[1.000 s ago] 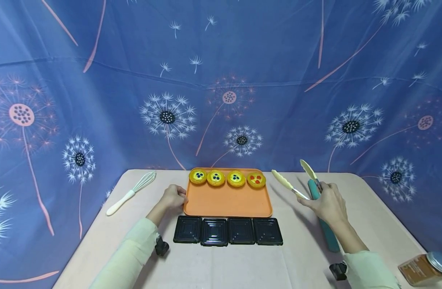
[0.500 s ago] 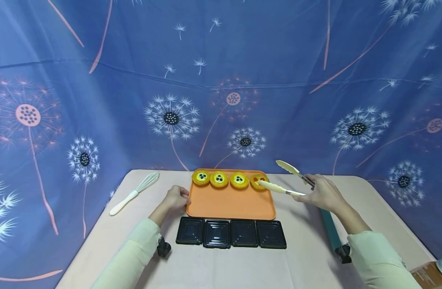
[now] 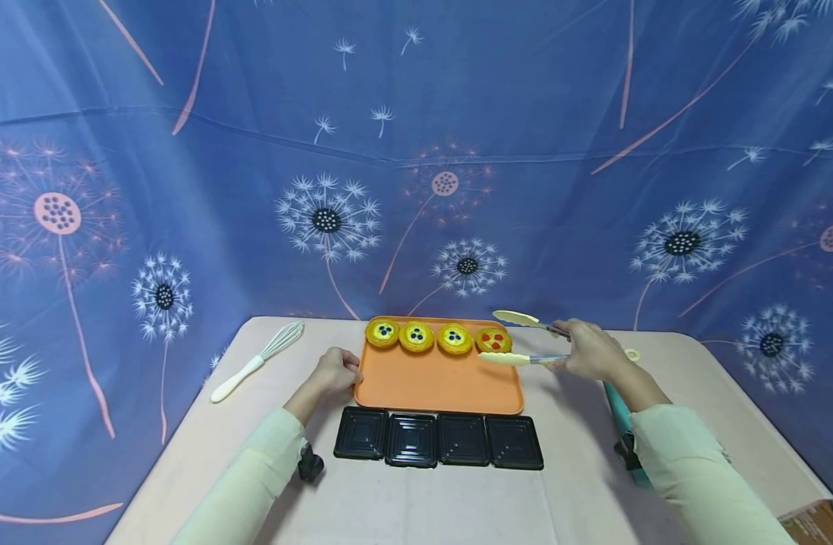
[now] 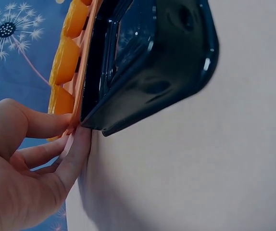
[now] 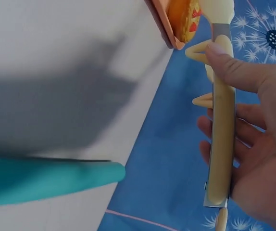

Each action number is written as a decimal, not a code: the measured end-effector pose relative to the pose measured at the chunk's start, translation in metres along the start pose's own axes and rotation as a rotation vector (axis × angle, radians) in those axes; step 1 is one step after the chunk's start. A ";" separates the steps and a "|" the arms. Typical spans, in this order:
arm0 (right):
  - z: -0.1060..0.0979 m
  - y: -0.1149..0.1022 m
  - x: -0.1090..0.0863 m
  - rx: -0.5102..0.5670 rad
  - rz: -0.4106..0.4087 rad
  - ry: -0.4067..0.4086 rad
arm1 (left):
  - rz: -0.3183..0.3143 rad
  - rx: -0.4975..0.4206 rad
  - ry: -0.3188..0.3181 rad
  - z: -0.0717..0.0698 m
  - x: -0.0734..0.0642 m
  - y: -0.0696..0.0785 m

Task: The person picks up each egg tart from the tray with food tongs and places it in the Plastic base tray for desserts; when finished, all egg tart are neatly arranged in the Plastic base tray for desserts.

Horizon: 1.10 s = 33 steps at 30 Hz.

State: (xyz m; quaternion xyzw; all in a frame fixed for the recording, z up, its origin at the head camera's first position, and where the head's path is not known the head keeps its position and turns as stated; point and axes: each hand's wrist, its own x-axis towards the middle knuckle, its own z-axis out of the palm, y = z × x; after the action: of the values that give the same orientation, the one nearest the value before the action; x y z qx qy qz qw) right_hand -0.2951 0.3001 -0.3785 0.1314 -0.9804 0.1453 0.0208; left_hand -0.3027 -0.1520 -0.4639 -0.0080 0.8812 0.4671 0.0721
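An orange tray (image 3: 430,382) lies on the table with a row of tarts along its far side. Three tarts bear blue dots, such as the middle one (image 3: 416,337); the rightmost tart (image 3: 494,340) has red pieces on top. My left hand (image 3: 335,371) pinches the tray's left edge, thumb on one face and fingers on the other in the left wrist view. My right hand (image 3: 590,350) grips tongs (image 5: 223,134) with cream tips. Those tips stand apart, one behind the red-topped tart and the other at its front, overlapping it in the head view.
Several black square containers (image 3: 411,440) line up just in front of the tray. A white-handled whisk (image 3: 256,365) lies at the left. A long teal object (image 3: 617,412) lies beneath the right forearm. A brown jar (image 3: 815,522) sits at the lower right corner.
My right hand has brought the tongs leftward from the right of the tray, turning them so that the tips flank the red-topped tart. My left hand stays at the tray's edge.
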 end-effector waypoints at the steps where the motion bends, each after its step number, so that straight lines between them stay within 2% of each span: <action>1: 0.001 0.000 0.001 -0.007 -0.001 0.001 | 0.002 0.004 0.002 0.000 0.000 0.000; 12: 0.016 0.004 0.006 -0.053 -0.009 -0.010 | 0.005 -0.008 0.002 0.003 0.003 -0.003; 21: 0.025 0.007 0.007 -0.057 -0.017 0.041 | 0.002 -0.020 0.007 0.003 0.003 -0.002; 33: 0.006 -0.002 0.010 -0.054 -0.041 0.089 | 0.000 -0.028 0.020 0.001 0.004 -0.003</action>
State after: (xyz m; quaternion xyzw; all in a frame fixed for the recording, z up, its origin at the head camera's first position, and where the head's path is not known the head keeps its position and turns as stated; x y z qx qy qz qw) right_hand -0.3047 0.2939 -0.3832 0.1440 -0.9792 0.1243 0.0709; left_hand -0.3061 -0.1526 -0.4674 -0.0137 0.8754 0.4792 0.0631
